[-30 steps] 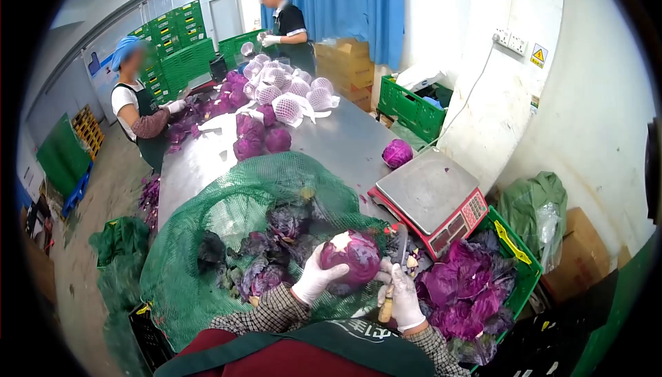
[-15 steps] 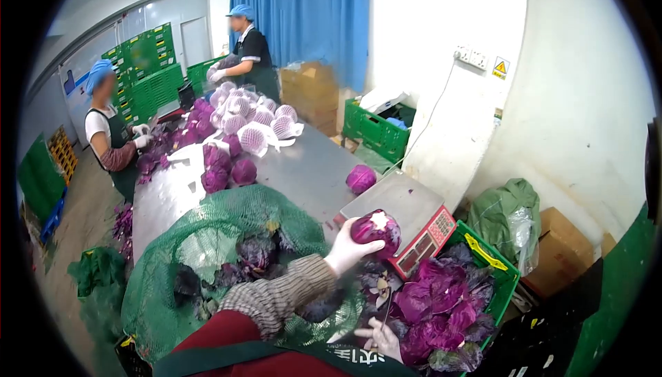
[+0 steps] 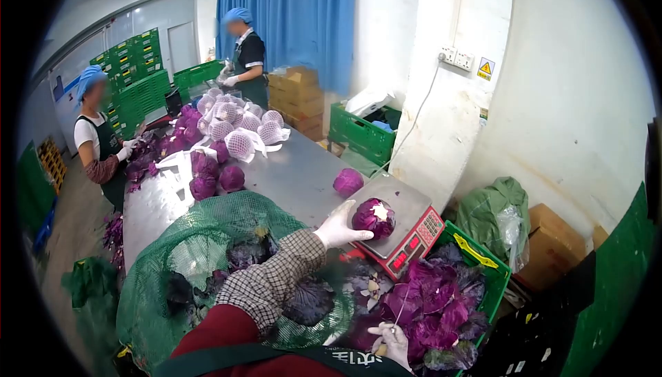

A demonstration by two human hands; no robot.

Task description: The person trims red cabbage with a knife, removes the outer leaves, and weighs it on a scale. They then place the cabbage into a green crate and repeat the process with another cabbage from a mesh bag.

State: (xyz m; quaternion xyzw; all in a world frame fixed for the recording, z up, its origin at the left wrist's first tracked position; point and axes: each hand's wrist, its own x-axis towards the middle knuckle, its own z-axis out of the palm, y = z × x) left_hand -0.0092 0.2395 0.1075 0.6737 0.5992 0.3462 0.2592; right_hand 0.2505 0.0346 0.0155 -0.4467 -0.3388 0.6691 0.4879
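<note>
A trimmed purple cabbage [image 3: 374, 219] rests on the metal plate of the red scale [image 3: 412, 240], its pale cut stem facing up. Just left of it, my left hand [image 3: 337, 227], in a white glove, is open with thumb and fingers apart. The scale's red digits are lit. My right hand [image 3: 392, 342], also gloved, is closed around a thin knife [image 3: 401, 306] at the bottom, over purple leaves [image 3: 431, 298] in a green crate [image 3: 498, 293]. Under my left arm, a green mesh sack [image 3: 158, 260] holds dark cabbages.
One bare cabbage [image 3: 348, 182] sits behind the scale. Net-wrapped cabbages [image 3: 240, 144] are piled on the metal table [image 3: 293, 177]. Two people in blue caps stand at its far side. A cable [image 3: 420, 118] hangs from the wall sockets near the scale.
The cabbage has gone from my left hand onto the scale, and that hand has opened beside it. The scale's digits now glow red. The view has shifted slightly.
</note>
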